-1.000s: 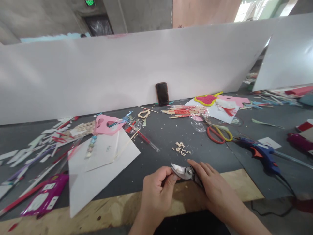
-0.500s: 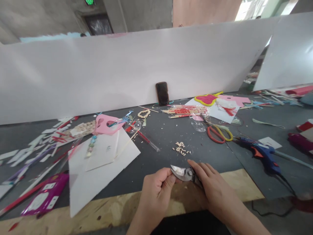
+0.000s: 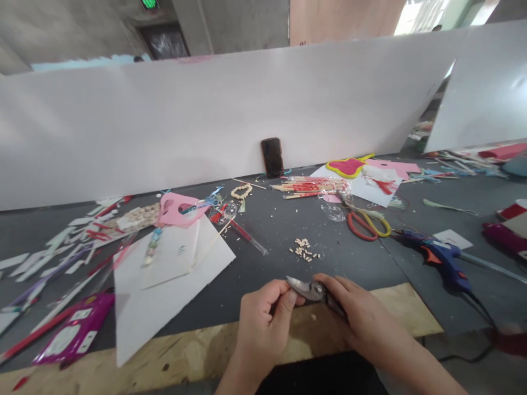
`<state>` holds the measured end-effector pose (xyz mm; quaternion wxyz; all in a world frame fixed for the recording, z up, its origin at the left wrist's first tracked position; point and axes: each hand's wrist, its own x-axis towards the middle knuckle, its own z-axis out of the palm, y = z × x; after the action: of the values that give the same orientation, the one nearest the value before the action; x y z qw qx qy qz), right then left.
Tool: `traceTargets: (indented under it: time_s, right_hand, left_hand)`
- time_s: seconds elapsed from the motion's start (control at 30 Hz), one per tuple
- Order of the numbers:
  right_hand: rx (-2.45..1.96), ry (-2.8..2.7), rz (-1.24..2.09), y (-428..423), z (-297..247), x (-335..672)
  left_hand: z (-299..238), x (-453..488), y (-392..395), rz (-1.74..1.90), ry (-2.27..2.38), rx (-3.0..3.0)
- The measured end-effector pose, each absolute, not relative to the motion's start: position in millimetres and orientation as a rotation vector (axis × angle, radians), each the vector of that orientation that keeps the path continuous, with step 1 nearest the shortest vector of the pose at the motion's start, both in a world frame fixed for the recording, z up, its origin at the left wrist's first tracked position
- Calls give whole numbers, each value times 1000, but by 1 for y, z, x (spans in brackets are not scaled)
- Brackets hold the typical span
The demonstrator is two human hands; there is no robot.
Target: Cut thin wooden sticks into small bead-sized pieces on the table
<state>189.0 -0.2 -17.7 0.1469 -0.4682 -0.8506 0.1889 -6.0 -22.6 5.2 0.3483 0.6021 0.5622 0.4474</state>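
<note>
My right hand is wrapped round the handles of a pair of metal cutting shears, blades pointing left. My left hand is closed in a pinch just under the blade tips; what it pinches is too small to make out. Both hands hover over the front edge of the dark mat, above a plywood strip. A small heap of pale cut bits lies on the mat just beyond the shears.
White paper sheets lie at the left, amid scattered strips and a magenta packet. Red-and-yellow scissors and a blue glue gun lie at the right. A dark phone leans on the white board behind.
The shears' blades have tilted slightly flatter and lower, and both hands have shifted a little. Everything on the table lies as before.
</note>
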Motion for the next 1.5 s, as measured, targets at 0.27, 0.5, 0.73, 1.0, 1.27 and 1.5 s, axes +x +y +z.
traceTargets:
  time_s: [0.27,0.5,0.73,1.0,1.27,1.5]
  right_hand:
    - [-1265,-2392,778,-1,-1,189]
    - [-1232,-2409,903,3,6,190]
    - [-1236,-2394,873,4,4,189]
    - [-1449,-2432,349,3,-21,190]
    - [-1447,-2475,154,1,-23,190]
    - [-1405,-2498,204,3,-27,192]
  left_hand:
    - [12,-8,-18,1177,1437,1633]
    - [11,-8,-17,1178,1436,1606]
    - [8,-7,-15,1171,1436,1591]
    - [6,-4,-15,1146,1470,1482]
    - [4,-10,-14,1011,1312,1558]
    - [7,-11,-13,968,1357,1600]
